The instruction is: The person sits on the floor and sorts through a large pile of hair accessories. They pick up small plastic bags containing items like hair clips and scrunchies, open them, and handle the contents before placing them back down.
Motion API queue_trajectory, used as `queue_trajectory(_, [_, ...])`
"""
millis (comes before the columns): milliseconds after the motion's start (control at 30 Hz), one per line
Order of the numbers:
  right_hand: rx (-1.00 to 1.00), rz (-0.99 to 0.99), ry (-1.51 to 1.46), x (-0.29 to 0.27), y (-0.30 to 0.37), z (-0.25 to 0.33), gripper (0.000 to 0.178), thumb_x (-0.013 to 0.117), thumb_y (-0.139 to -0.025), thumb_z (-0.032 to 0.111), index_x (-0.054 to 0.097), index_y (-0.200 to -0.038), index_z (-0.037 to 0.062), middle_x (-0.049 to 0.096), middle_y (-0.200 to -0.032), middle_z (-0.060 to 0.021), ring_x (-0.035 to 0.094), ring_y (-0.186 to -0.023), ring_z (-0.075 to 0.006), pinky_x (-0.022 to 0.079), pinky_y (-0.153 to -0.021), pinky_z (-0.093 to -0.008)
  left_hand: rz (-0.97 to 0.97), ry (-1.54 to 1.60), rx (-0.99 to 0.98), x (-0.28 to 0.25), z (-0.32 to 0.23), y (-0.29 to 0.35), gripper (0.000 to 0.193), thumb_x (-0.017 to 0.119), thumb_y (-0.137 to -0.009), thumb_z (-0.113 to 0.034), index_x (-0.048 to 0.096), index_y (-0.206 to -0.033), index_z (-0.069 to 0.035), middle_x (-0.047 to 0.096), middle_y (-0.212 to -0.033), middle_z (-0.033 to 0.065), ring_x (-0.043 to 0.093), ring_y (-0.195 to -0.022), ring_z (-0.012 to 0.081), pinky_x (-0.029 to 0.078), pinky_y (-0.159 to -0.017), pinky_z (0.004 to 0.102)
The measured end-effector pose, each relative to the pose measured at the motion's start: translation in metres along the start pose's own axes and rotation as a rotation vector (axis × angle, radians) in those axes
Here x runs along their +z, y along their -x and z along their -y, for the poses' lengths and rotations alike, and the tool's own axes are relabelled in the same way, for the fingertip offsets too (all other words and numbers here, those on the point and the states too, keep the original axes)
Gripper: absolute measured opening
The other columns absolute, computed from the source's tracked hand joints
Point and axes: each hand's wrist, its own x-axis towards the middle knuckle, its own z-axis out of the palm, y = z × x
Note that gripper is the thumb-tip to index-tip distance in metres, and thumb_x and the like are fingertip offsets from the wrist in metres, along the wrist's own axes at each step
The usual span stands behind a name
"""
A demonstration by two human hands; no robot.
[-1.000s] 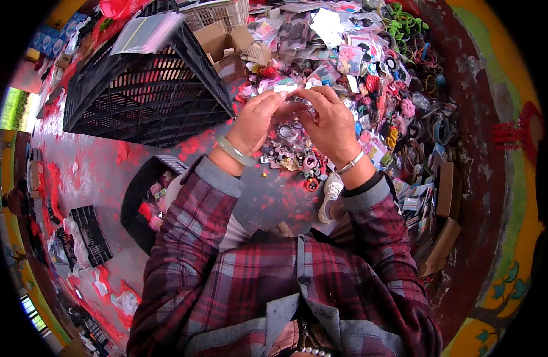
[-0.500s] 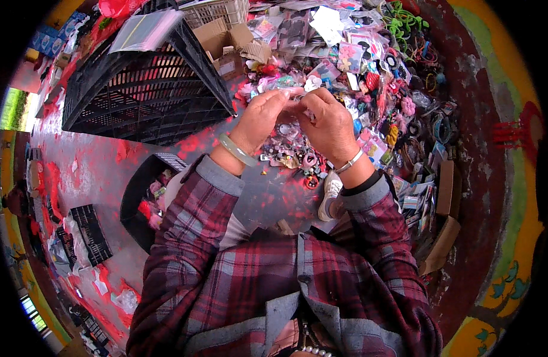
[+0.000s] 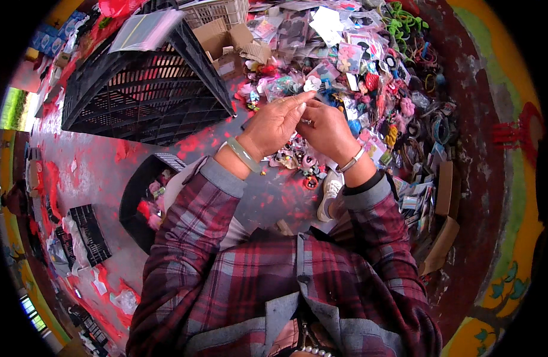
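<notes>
In the middle of the head view my hands meet above a heap of small hair accessories [image 3: 297,156]. My left hand [image 3: 275,126] has its fingers straight and pressed together, with the thumb beside the right fingertips. Bent inward, the fingers of my right hand [image 3: 328,130] close up against the left ones. Whatever lies between the fingers is hidden or too small to make out. Just beyond the fingertips lie a white flower ornament [image 3: 312,83] and clear plastic packets [image 3: 280,88].
An upturned black plastic crate [image 3: 149,89] stands at the left, with clear bags [image 3: 146,31] on top. Nearer me is a black bin [image 3: 134,205] holding colourful pieces. Cardboard boxes [image 3: 213,37] stand behind the heap. Packaged accessories [image 3: 357,38] cover the floor at the far right.
Both hands have come slightly nearer to me. The left fingers have straightened and now reach over the right fingertips; before, both hands pinched at something small and clear.
</notes>
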Motion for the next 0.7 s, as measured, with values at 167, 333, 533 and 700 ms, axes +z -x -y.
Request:
queue_trajectory(167, [0.185,0.238,-0.035,-0.009,-0.002,0.002,0.018,0.06,-0.073,0.017,0.066,-0.085,0.0061,0.064,-0.073,-0.0136,0.061,-0.07,-0.0336,0.049,-0.064,-0.0386,-0.004,-0.034,-0.022,-0.001,0.004,0.002,0.034,0.039,-0.093,-0.021,0.051,-0.119,-0.001,0.057,-0.114,0.0165,0.055,-0.105,0.0282,0.042,-0.089,0.0341])
queue_trajectory(333, [0.166,0.278,-0.151,-0.018,0.0,-0.005,0.017,0.062,-0.074,0.017,0.067,-0.084,0.0053,0.063,-0.09,-0.0178,0.063,-0.078,-0.0313,0.049,-0.066,-0.0349,0.103,0.091,-0.114,-0.005,0.006,0.002,0.051,0.054,-0.087,-0.031,0.043,-0.126,-0.001,0.051,-0.121,0.0201,0.051,-0.112,0.0269,0.04,-0.092,0.033])
queue_trajectory(533, [0.119,0.273,-0.39,-0.031,0.0,-0.007,0.015,0.064,-0.073,0.012,0.066,-0.083,0.0003,0.058,-0.112,-0.0175,0.063,-0.087,-0.0218,0.048,-0.07,-0.0305,0.329,0.264,-0.358,-0.031,0.002,-0.002,0.092,0.076,-0.069,-0.029,0.021,-0.139,-0.003,0.036,-0.136,0.014,0.036,-0.124,0.0213,0.03,-0.101,0.0331])
queue_trajectory(700, [-0.015,0.394,-0.431,-0.041,0.001,-0.005,0.016,0.061,-0.075,0.008,0.065,-0.087,-0.0009,0.063,-0.1,-0.0136,0.062,-0.081,-0.0192,0.047,-0.071,-0.0293,0.541,0.416,-0.452,-0.035,0.006,0.001,0.099,0.078,-0.066,-0.028,0.018,-0.139,-0.002,0.036,-0.136,0.0112,0.032,-0.126,0.0203,0.025,-0.104,0.0336])
